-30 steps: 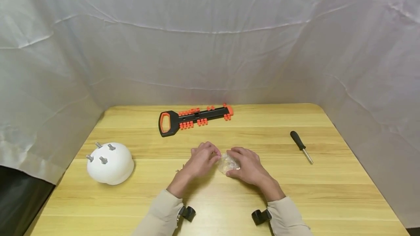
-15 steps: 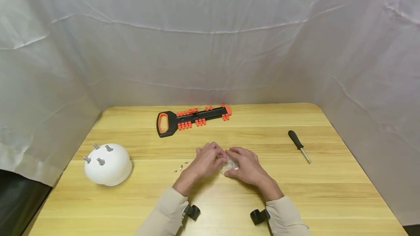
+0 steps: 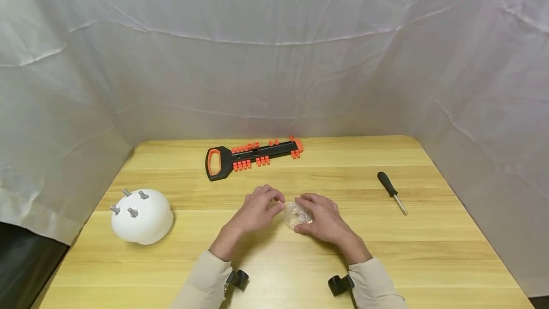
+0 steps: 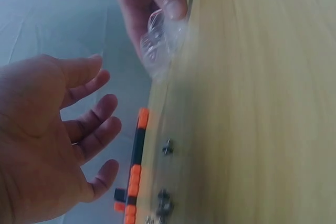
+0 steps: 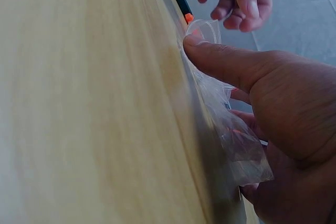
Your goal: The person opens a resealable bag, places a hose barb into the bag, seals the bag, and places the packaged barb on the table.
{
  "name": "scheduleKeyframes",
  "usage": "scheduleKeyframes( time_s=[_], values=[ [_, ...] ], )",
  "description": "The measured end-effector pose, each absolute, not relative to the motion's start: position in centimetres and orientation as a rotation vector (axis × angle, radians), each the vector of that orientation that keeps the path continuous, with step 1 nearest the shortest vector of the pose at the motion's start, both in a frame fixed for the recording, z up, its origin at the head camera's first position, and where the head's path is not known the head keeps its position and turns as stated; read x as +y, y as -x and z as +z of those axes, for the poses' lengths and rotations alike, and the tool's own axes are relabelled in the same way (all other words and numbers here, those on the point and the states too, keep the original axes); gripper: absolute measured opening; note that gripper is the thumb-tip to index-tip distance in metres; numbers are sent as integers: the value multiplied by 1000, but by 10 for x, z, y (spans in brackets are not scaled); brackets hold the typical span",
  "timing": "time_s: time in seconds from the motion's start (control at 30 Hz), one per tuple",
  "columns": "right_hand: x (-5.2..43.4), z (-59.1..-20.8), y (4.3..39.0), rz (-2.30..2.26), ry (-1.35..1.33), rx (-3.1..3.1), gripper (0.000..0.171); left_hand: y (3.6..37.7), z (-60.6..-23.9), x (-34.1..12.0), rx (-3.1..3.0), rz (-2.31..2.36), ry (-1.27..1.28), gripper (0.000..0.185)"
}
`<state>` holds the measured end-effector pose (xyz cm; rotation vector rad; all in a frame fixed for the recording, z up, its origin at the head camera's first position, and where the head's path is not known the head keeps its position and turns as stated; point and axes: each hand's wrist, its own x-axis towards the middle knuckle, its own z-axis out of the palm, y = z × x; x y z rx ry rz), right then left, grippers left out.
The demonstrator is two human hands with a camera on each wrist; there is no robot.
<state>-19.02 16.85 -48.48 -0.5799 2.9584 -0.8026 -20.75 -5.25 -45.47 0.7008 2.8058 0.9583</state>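
Note:
A small clear plastic bag (image 3: 295, 215) with tiny metal parts inside lies on the wooden table (image 3: 429, 252) between my hands. My right hand (image 3: 310, 214) pinches it, thumb (image 5: 220, 61) on top and fingers beneath the bag (image 5: 231, 129). My left hand (image 3: 271, 200) hovers just left of the bag with fingers spread and holds nothing; the left wrist view shows its open palm (image 4: 58, 140) apart from the bag (image 4: 160, 40). A few small screws (image 4: 167, 148) lie loose on the table below the left hand.
A white dome (image 3: 143, 217) with three bolts sticking out sits at the left. A black and orange tool holder (image 3: 253, 155) lies at the back centre. A black-handled screwdriver (image 3: 391, 191) lies to the right. White cloth walls surround the table.
My left hand has let go of the bag and drawn a little left, fingers opening. It now covers the loose screws in the head view. The right hand stays on the bag.

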Motion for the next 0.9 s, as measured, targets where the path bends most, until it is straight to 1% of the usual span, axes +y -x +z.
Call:
scheduleKeyframes(
  time_s=[0.13, 0.47, 0.63, 0.9],
  values=[
    [168, -484, 190, -807, 581, 2955, 71, 204, -453, -64, 2795, 991, -665, 19],
    [169, -484, 190, -825, 560, 2940, 71, 207, -456, -90, 2811, 1020, -560, 15],
    [169, -484, 190, -836, 566, 2936, 71, 205, -459, -104, 2803, 1019, -496, 15],
    [169, -485, 190, -839, 567, 2932, 72, 200, -466, -121, 2829, 991, -449, 11]
  ],
)
